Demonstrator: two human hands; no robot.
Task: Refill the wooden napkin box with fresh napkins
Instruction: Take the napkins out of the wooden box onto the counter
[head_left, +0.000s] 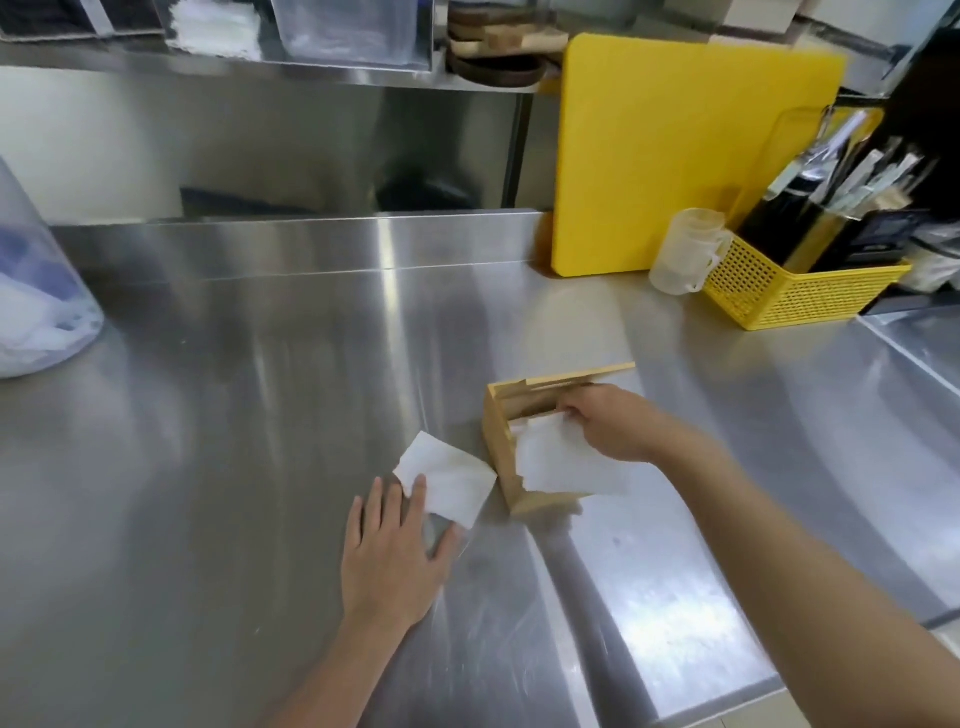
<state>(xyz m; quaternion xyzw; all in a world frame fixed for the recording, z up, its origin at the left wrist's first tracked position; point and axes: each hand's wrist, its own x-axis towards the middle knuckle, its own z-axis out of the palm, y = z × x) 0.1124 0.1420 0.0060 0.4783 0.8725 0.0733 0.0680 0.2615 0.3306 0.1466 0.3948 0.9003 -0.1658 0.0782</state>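
While the box (511, 447) sits open mid-counter (260, 364), right hand (610, 423) pinches the napkins (563, 460) inside it, likely seating them. Left hand (392, 551) lies flat and open, fingertips pinning a loose napkin (449, 480) just beside the box, probably to keep it handy.

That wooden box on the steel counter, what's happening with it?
A person is working on the wooden napkin box, which stands open with its lid raised at the back. Their right hand reaches into it, fingers on a bunch of white napkins that spill over the front edge. The left hand rests flat on the counter, fingertips on a loose napkin beside the box.
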